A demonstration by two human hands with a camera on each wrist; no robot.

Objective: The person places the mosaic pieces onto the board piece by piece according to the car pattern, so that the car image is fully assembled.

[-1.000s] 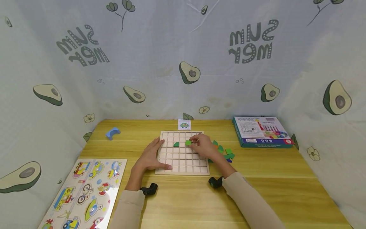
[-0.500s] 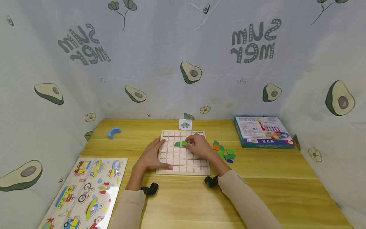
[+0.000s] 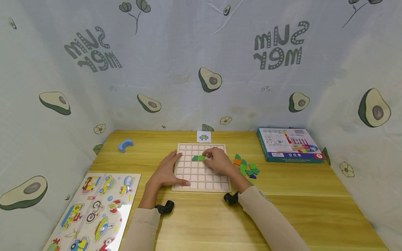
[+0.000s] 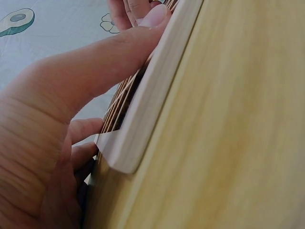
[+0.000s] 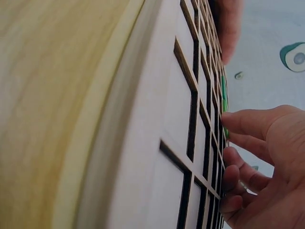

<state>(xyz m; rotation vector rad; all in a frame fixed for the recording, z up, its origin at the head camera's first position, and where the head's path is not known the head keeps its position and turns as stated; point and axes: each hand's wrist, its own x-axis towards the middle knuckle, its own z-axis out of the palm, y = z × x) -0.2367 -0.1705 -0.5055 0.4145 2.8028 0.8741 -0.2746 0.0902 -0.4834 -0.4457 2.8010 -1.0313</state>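
Observation:
A wooden grid board (image 3: 201, 176) lies on the table in the head view. My left hand (image 3: 164, 170) rests along its left side, fingers spread and fairly straight; the thumb (image 4: 102, 67) lies across the board's near rim in the left wrist view. My right hand (image 3: 218, 160) pinches a light green square tile (image 3: 201, 158) between thumb and index finger, down at a cell in the board's upper middle. Directly left of that tile lies a dark green quarter-round tile (image 3: 195, 158). In the right wrist view the fingers (image 5: 252, 124) partly hide the green tile.
Right of the board lie several loose tiles (image 3: 243, 167), mostly green, with an orange and a blue one. A small pattern card (image 3: 203, 136) sits behind the board. A box (image 3: 289, 144) stands back right, a blue arch (image 3: 125, 145) back left, a picture puzzle (image 3: 94, 209) front left.
My right hand has moved slightly left with the light green square tile, which now sits against the dark green quarter-round tile. The left hand stays at the board's left side.

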